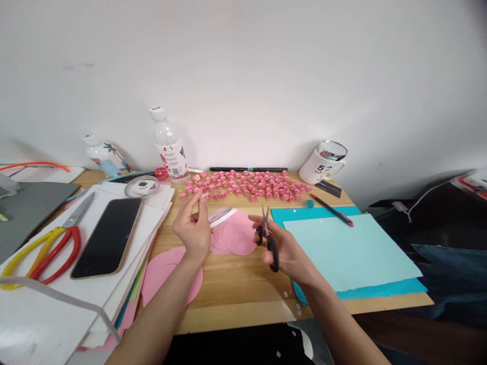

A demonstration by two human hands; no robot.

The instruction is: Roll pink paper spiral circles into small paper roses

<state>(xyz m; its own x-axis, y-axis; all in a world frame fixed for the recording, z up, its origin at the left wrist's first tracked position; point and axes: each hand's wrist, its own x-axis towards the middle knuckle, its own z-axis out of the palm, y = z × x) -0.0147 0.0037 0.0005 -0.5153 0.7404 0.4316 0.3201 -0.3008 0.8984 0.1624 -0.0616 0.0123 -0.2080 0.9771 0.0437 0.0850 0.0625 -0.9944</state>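
Observation:
My left hand (193, 226) is raised over the wooden table (243, 294), its fingertips pinched on a small pink paper piece (203, 197). My right hand (283, 248) grips black-handled scissors (268, 235), blades pointing up and nearly closed. Between the hands lie pink paper circles (236, 234) with a white tape roll (221, 216) resting on them. A larger pink paper circle (171, 274) lies under my left forearm. Many small pink rolled paper roses (251, 185) are spread along the back of the table.
At left a phone (108, 236), large red-and-yellow scissors (49, 248) and a tape reel (142, 186) lie on stacked white boards. Two bottles (170, 146) and a white mug (323, 163) stand at the back. Blue paper sheets (350, 251) and a red pen (332, 209) lie at right.

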